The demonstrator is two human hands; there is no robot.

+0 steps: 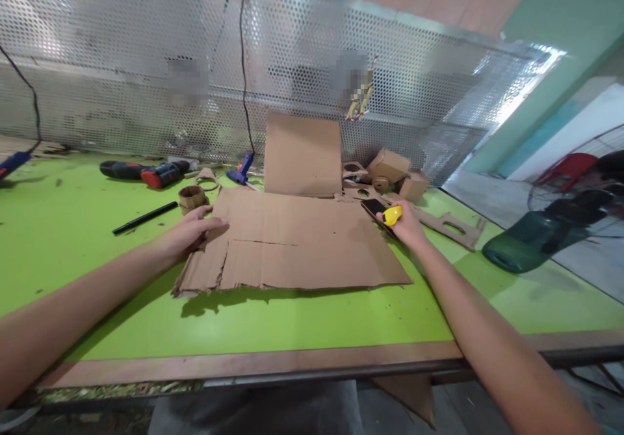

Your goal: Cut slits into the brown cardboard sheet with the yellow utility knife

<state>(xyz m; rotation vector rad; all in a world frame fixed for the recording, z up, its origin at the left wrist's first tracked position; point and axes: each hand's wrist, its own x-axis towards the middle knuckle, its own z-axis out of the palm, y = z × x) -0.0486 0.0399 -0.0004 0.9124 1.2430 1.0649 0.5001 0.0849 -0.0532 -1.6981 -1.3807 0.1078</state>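
Note:
A flat brown cardboard sheet (302,246) with a torn front edge and a slit at its left lies before me on the green table. My left hand (195,228) grips the sheet's left edge, thumb on top and the other fingers partly hidden. At the right edge, my right hand (405,222) is closed around a yellow utility knife (392,214); its blade does not show. A dark, flat phone-like object (373,209) lies beside that hand, partly covered by it. Behind the sheet, a second cardboard piece (303,155) leans upright against the perforated metal panel.
Left on the table (273,324) are a black rod (145,218), a cardboard ring (192,198) and a cordless drill (146,171). A blue glue gun (240,170) is at the back. Right are small cardboard boxes (388,166), a cut-out strip (451,227) and a green bottle (529,243).

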